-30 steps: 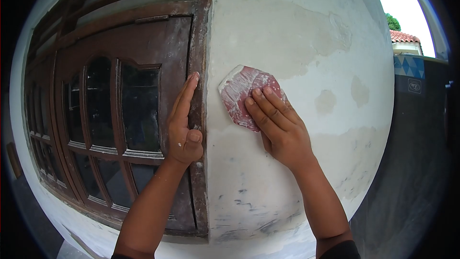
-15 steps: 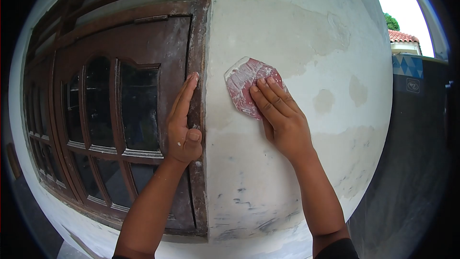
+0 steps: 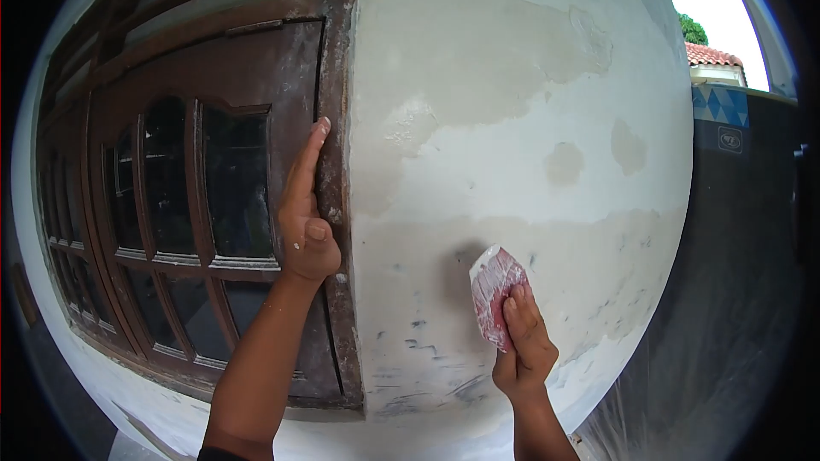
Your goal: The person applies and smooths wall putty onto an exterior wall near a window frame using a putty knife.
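Observation:
In my right hand [image 3: 531, 343] is a flat red putty spreader [image 3: 495, 294], its face smeared with white putty. Thumb and fingers pinch it from the right, and it is tilted edge-on toward the pale wall [image 3: 504, 179], with a shadow to its left. My left hand [image 3: 307, 218] is stretched out, fingers together and pointing up, beside the brown wooden frame [image 3: 339, 77] and overlapping it. White specks dot the left fingertips and palm. A fresh white smear [image 3: 410, 122] shows on the wall at upper left.
Left of the wall are dark wooden panels with glass panes [image 3: 237, 179]. Grey-beige patches [image 3: 478, 34] and dark scuffs [image 3: 423, 346] mark the wall. A dark panel with a blue patterned strip [image 3: 720, 106] stands at right, and a tiled roof [image 3: 713, 55] appears beyond.
My right hand has moved the spreader down and slightly right, turning it edge-on and uncovering the white smear. My left hand stays by the frame; the view has shifted slightly.

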Motion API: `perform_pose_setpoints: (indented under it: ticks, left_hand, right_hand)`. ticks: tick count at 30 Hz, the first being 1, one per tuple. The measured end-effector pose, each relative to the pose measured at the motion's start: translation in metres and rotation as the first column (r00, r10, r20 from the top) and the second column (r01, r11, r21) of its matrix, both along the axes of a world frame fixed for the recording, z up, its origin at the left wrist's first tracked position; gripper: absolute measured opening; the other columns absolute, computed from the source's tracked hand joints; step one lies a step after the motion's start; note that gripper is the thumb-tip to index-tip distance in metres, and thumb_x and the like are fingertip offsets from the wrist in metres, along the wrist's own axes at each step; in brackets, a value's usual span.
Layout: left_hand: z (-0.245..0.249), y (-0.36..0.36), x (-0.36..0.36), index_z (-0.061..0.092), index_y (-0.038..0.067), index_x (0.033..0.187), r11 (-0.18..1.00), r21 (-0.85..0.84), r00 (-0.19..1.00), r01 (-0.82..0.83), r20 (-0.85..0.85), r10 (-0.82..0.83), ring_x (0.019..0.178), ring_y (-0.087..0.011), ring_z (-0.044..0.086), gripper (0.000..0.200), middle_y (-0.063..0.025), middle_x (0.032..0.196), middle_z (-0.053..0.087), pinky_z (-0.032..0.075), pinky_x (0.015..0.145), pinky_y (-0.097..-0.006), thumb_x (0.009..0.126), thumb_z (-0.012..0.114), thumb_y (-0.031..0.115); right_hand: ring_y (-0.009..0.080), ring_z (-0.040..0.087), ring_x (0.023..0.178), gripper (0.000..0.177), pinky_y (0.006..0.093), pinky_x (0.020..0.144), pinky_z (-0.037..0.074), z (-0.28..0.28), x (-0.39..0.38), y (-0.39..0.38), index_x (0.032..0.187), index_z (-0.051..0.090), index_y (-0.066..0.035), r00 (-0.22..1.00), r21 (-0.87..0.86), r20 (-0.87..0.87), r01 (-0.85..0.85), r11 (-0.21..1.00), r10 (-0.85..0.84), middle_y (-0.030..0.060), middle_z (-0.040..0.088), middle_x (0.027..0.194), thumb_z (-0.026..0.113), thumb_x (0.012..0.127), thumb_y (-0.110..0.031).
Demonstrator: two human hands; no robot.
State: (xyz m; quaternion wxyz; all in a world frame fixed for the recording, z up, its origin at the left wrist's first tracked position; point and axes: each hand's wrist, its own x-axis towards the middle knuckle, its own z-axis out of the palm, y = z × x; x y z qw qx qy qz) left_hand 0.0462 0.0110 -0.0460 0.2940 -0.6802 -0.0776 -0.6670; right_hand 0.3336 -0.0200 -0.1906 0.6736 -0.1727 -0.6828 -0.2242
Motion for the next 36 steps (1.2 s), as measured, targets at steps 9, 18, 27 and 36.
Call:
perform_pose_setpoints:
  ticks: [9,18,27,36]
  left_hand:
    - [-0.239,-0.068,0.093,0.026,-0.008,0.154,0.812,-0.339,0.876,0.475,0.266,-0.402,0.152,-0.0381,0.024,0.110,-0.0277,0.159,0.032,0.014,0.126,-0.0500,0.092,0.015,0.083]
    - [-0.426,-0.113,0.237,0.033,-0.008,0.151,0.330,-0.755,0.824,0.566,0.516,-0.233,0.150,-0.0396,0.029,0.102,-0.0257,0.157,0.037,0.017,0.124,-0.0535,0.097,0.017,0.077]
    - [-0.576,-0.125,0.332,0.034,-0.005,0.152,-0.258,-0.803,0.835,0.538,0.549,0.035,0.150,-0.0359,0.030,0.097,-0.0246,0.157,0.038,0.017,0.124,-0.0497,0.098,0.022,0.075]
    - [-0.738,-0.145,0.452,0.037,-0.007,0.150,-0.690,-0.568,0.877,0.449,0.426,0.220,0.148,-0.0339,0.035,0.093,-0.0252,0.155,0.042,0.021,0.124,-0.0444,0.101,0.022,0.071]
  right_hand:
    - [0.0218,0.071,0.098,0.024,0.0409,0.084,0.065,-0.125,0.047,-0.063,0.123,0.059,0.003,0.222,-0.142,-0.924,-0.955,0.261,0.310,0.0127,0.070,0.110,0.055,0.099,-0.002]
    - [0.0212,0.071,0.092,0.028,0.0398,0.077,0.064,-0.209,0.165,-0.089,0.128,0.057,-0.001,0.196,-0.204,-0.979,-0.964,0.172,-0.064,0.0120,0.069,0.110,0.053,0.100,-0.004]
    - [0.0156,0.067,0.095,0.021,0.0317,0.084,0.055,-0.377,0.383,-0.129,0.119,0.058,0.002,0.579,-0.795,-0.592,-0.534,0.289,-0.560,0.0106,0.068,0.107,0.053,0.100,-0.004]
    - [0.0102,0.057,0.073,0.014,0.0295,0.067,0.048,-0.545,0.482,-0.131,0.103,0.067,0.001,0.707,-0.943,-0.040,-0.260,-0.206,-0.706,0.0056,0.069,0.082,0.062,0.098,-0.011]
